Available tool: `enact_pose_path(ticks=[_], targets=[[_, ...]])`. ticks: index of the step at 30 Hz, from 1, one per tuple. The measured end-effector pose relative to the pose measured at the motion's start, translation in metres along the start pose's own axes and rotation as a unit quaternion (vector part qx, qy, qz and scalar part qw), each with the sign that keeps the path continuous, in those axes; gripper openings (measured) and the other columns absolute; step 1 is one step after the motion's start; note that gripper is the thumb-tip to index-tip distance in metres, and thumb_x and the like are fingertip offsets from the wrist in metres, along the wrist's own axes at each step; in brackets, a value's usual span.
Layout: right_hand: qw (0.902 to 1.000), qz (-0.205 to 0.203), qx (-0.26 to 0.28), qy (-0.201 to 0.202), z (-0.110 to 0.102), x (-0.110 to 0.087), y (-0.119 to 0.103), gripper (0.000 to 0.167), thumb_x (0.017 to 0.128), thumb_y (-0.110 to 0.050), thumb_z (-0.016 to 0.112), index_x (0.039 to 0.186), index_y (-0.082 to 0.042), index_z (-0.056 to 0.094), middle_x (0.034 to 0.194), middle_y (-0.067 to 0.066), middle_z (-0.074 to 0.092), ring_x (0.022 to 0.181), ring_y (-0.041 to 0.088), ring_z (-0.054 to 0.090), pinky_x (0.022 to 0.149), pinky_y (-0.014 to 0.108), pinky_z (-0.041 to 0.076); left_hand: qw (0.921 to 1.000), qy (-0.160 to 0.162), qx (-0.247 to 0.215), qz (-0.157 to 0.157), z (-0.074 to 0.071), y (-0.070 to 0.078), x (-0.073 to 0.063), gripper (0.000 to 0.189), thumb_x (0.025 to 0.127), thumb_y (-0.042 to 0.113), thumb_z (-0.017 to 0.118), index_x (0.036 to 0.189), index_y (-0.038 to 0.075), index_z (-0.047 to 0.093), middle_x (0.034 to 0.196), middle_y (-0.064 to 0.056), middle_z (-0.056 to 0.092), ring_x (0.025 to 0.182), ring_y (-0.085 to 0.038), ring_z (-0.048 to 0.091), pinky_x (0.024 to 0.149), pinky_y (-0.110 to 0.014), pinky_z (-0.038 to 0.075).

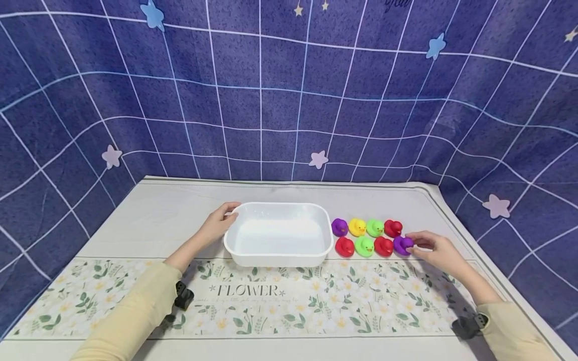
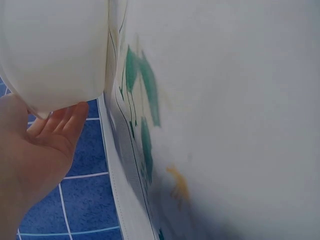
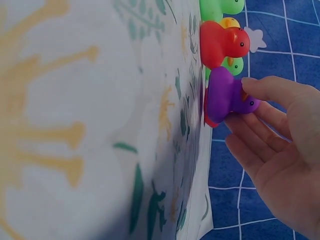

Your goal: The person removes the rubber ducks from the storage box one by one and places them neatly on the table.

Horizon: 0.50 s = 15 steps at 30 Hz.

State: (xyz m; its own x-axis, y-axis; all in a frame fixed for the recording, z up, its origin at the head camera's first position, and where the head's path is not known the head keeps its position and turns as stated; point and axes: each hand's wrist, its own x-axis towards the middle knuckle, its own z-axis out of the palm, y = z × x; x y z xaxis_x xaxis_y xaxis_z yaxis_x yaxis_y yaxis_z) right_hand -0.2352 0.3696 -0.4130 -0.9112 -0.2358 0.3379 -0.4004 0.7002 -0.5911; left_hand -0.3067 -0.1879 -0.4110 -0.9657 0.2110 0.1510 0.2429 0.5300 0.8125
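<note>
A white rectangular basin stands in the middle of the table. At its left end my left hand grips the rim, thumb and fingers around the corner; the left wrist view shows the same hand against the basin wall. To the right of the basin several rubber ducks stand in two rows. My right hand pinches the purple duck at the right end of the front row. In the right wrist view, the thumb touches that purple duck near its beak, with fingers behind it.
The other ducks are a purple one, a yellow one, green ones and red ones. A flower-printed cloth covers the table. Behind rises a blue curtain with a grid and stars.
</note>
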Motion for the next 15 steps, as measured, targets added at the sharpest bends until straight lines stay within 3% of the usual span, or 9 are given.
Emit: enact_pose_path(ticks=[9, 15], targets=[[0.9998, 0.011, -0.013, -0.013, -0.0004, 0.0002, 0.0014, 0.032, 0.081, -0.008, 0.071, 0.110, 0.004, 0.064, 0.103, 0.022, 0.067, 0.086, -0.012, 0.056, 0.071, 0.013, 0.054, 1.0000, -0.001, 0.004, -0.006, 0.0003, 0.0020, 0.0004, 0.044, 0.100, 0.019, 0.043, 0.140, 0.001, 0.037, 0.136, -0.025, 0.046, 0.116, -0.040, 0.054, 0.094, -0.045, 0.051], [0.9996, 0.011, -0.011, -0.024, -0.0019, 0.0026, -0.0041, 0.034, 0.081, -0.008, 0.071, 0.111, 0.005, 0.063, 0.105, 0.023, 0.066, 0.089, 0.000, 0.062, 0.073, 0.018, 0.055, 1.0000, -0.002, -0.002, -0.003, -0.0015, 0.0027, -0.0005, 0.043, 0.100, 0.020, 0.043, 0.139, 0.001, 0.038, 0.135, -0.024, 0.046, 0.116, -0.039, 0.055, 0.093, -0.044, 0.052]])
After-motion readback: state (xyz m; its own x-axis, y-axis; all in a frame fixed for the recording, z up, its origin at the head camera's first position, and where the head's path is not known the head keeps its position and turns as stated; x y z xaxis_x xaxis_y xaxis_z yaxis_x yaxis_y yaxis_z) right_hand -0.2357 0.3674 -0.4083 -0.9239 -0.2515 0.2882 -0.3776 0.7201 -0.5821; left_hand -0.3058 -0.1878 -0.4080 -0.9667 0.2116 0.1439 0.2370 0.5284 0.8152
